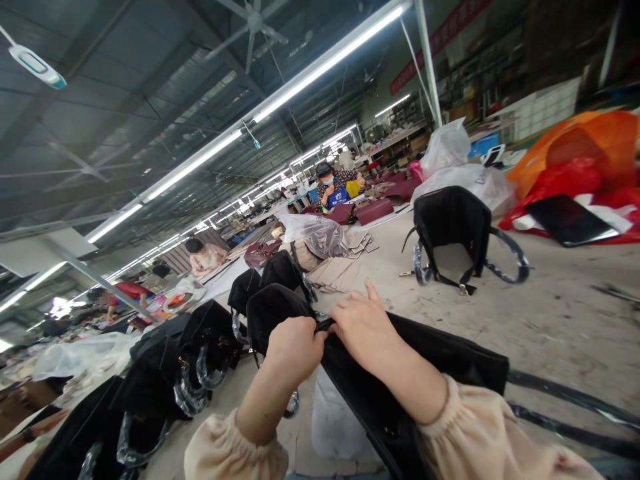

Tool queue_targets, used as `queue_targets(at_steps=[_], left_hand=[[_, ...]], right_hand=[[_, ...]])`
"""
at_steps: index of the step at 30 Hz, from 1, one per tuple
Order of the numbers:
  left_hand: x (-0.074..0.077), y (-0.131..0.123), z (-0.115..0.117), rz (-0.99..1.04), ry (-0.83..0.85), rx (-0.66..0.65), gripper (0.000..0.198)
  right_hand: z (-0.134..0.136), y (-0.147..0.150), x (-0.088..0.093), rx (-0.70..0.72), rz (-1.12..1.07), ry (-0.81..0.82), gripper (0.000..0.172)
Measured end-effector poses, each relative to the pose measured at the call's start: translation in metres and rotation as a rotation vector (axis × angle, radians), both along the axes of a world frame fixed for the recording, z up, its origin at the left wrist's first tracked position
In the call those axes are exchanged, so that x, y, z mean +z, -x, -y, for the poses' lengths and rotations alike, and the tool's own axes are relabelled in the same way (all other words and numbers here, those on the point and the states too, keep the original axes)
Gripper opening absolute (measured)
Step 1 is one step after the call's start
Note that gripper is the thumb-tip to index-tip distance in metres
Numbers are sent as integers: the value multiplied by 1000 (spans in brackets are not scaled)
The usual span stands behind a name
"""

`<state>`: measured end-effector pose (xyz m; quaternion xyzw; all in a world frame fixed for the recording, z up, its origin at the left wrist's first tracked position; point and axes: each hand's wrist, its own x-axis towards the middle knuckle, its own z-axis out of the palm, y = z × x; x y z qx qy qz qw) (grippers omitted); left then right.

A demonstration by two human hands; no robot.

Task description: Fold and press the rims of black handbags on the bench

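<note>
Both of my hands are at the edge of a black handbag (450,350) that lies across the table in front of me. My left hand (296,343) is closed, its fingers pinching the dark edge of the bag. Beside it, my right hand (363,327) grips the same edge, thumb raised and fingers bent over it. Plastic-wrapped handles (565,387) stretch from the bag to the right. Just beyond my left hand stands another black bag (273,303). A white padded bundle (336,417) shows beneath the held bag.
Several black bags (165,363) line the left side. An open black bag (450,220) stands at the right on the table (560,300). Brown sheets (333,275) lie ahead. Red plastic (575,187) and a dark tablet-like slab (573,220) are far right. A person (337,183) works across the table.
</note>
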<state>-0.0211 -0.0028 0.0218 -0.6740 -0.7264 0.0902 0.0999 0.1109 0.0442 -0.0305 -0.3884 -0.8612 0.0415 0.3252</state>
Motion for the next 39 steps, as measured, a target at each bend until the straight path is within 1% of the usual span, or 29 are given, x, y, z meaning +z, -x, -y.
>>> queue_targets(at_steps=[6,10,17,25,32,39], left_hand=[[-4,-2,-1,12,-14,19,36],[-6,-1,-1,24,-24,54,35],[-14,5,0,29,-99,29,31],[-15,6,-3,27,-93,52,36],[-17,8,-4,101,-120,36,32],[-18,7,-2,136,-130,52,29]], right_hand=[[-4,0,-2,-4,7,4,12],[-7,0,-3,2,26,7,14],[-7,0,-4,-2,19,-1,16],[-7,1,-4,-1,14,0,18],[-8,0,-4,-9,0,20,13],[-7,5,-8,-5,-25,16,15]])
